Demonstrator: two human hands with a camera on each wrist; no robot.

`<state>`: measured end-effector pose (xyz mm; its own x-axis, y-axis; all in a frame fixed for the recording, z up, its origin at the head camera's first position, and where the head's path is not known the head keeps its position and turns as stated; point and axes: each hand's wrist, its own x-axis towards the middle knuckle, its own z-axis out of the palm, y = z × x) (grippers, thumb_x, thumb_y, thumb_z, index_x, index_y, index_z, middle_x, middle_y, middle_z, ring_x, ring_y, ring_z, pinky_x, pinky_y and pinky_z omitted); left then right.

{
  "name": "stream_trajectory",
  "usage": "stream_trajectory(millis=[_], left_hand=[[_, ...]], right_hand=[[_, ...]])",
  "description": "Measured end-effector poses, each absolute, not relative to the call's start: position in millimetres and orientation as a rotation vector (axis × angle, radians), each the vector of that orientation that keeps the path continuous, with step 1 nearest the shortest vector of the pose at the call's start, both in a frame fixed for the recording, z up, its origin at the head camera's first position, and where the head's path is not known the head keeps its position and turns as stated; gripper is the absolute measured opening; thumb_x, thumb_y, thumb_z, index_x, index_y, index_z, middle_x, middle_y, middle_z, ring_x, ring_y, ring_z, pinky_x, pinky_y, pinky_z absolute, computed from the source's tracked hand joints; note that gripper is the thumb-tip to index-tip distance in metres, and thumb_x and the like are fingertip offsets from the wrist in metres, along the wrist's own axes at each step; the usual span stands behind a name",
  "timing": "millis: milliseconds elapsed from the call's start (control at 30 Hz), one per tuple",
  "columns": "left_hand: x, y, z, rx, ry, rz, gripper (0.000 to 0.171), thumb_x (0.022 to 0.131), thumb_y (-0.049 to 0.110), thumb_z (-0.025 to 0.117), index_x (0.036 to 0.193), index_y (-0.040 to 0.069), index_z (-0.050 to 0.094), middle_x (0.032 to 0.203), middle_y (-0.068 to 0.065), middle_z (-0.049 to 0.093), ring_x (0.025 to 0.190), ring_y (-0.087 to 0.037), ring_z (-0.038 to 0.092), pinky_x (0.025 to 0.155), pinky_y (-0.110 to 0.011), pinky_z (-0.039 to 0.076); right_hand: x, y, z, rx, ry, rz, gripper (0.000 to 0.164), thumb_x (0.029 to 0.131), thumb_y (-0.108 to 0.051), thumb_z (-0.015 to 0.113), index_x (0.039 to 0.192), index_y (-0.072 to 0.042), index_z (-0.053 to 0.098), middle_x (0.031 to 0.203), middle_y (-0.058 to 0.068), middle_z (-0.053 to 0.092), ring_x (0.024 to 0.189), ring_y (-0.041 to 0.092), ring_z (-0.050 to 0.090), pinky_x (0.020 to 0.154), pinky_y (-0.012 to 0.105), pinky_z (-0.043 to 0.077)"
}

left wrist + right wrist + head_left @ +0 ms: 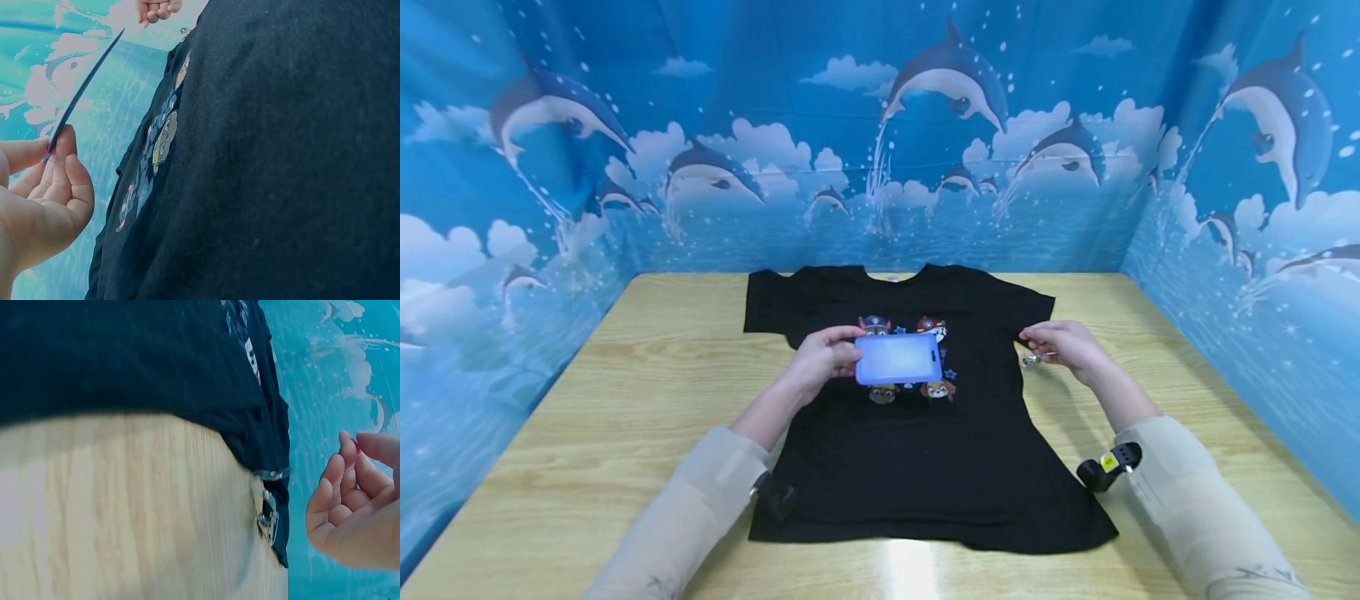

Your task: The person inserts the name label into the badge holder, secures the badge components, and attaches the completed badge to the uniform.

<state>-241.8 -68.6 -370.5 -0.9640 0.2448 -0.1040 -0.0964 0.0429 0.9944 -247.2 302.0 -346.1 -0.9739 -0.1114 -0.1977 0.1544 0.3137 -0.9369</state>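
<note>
A blue card holder (898, 358) with a pale middle and a slot at its right end is held above the black T-shirt (917, 467). My left hand (824, 363) pinches its left edge between thumb and fingers; the left wrist view shows the card holder (84, 94) edge-on. To the right of the shirt, my right hand (1066, 343) is raised with thumb and index fingertip together. A tiny reddish thing shows between those fingertips, too small to name. Below that hand, a metal badge clip (267, 515) with a clear strap lies at the shirt's side edge.
The T-shirt lies spread on a light wood table (647, 400), with a print of cartoon dogs (938, 389) on its chest. Blue curtains (820, 225) with dolphins stand behind the table and along both sides.
</note>
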Motion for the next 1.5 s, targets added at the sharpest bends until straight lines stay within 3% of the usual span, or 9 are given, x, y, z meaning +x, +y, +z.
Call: stream_trajectory(millis=[100,300,400,533,667,800,1033,1333,1500], left_hand=[[-241,-69,-369,0.151,2.075,2.010,0.039,0.086,0.001,0.056,0.125,0.002,0.054,0.090,-0.008,0.061,0.076,-0.018,0.057,0.070,-0.029,0.048],[-240,-68,-368,0.141,2.079,2.003,0.040,0.085,0.001,0.056,0.125,0.000,0.054,0.088,-0.006,0.061,0.075,-0.017,0.057,0.071,-0.030,0.048],[-240,-69,-369,0.138,2.083,2.006,0.039,0.085,0.001,0.055,0.124,0.000,0.055,0.086,-0.006,0.061,0.074,-0.017,0.057,0.070,-0.030,0.048],[-240,-69,-370,0.142,2.082,2.008,0.039,0.086,0.000,0.055,0.124,0.000,0.055,0.086,-0.006,0.060,0.074,-0.017,0.057,0.070,-0.030,0.048],[-240,-69,-369,0.147,2.079,2.008,0.039,0.085,0.000,0.055,0.125,0.000,0.054,0.087,-0.006,0.061,0.074,-0.017,0.057,0.070,-0.029,0.048],[-238,-69,-368,0.143,2.070,2.010,0.040,0.085,-0.001,0.055,0.125,-0.001,0.054,0.085,-0.005,0.061,0.072,-0.016,0.057,0.068,-0.028,0.048],[-237,-69,-367,0.143,2.064,2.019,0.040,0.085,-0.001,0.055,0.125,-0.002,0.054,0.084,-0.004,0.062,0.071,-0.016,0.057,0.068,-0.028,0.048],[-240,-68,-371,0.153,2.077,1.995,0.040,0.085,-0.001,0.056,0.125,-0.002,0.053,0.083,-0.004,0.061,0.072,-0.016,0.057,0.071,-0.032,0.049],[-240,-67,-370,0.163,2.080,2.003,0.039,0.084,-0.001,0.056,0.123,-0.003,0.054,0.080,-0.004,0.060,0.070,-0.016,0.057,0.070,-0.032,0.049]], right_hand=[[-249,308,-347,0.047,2.392,-1.684,0.021,0.095,-0.014,0.048,0.105,-0.001,0.062,0.075,-0.007,0.058,0.070,0.006,0.057,0.068,0.024,0.046],[-251,320,-351,0.092,2.398,-1.697,0.014,0.093,-0.014,0.053,0.088,-0.018,0.066,0.072,-0.010,0.058,0.069,0.004,0.056,0.066,0.023,0.045],[-253,324,-353,0.121,2.428,-1.671,0.011,0.092,-0.016,0.056,0.095,-0.011,0.065,0.073,-0.011,0.059,0.069,0.004,0.055,0.066,0.024,0.045],[-257,328,-356,0.149,2.500,-1.567,0.034,0.092,-0.020,0.055,0.115,0.004,0.056,0.082,-0.009,0.059,0.075,0.007,0.055,0.071,0.027,0.046],[-260,331,-359,0.155,2.570,-1.442,0.048,0.092,-0.025,0.056,0.124,0.011,0.048,0.091,-0.005,0.059,0.082,0.010,0.053,0.077,0.032,0.045],[-262,333,-363,0.146,2.606,-1.357,0.052,0.092,-0.027,0.058,0.125,0.011,0.047,0.093,-0.005,0.057,0.083,0.010,0.052,0.080,0.034,0.044],[-267,335,-367,0.150,2.635,-1.259,0.044,0.090,-0.022,0.060,0.118,0.011,0.051,0.074,-0.005,0.050,0.069,0.010,0.048,0.069,0.031,0.045],[-266,332,-367,0.120,2.658,-1.087,0.054,0.086,-0.025,0.064,0.121,0.012,0.048,0.100,0.011,0.052,0.087,0.023,0.047,0.071,0.033,0.042],[-265,329,-368,0.072,2.676,-1.050,0.056,0.084,-0.026,0.067,0.120,0.013,0.048,0.097,0.012,0.050,0.083,0.022,0.043,0.067,0.032,0.040]])
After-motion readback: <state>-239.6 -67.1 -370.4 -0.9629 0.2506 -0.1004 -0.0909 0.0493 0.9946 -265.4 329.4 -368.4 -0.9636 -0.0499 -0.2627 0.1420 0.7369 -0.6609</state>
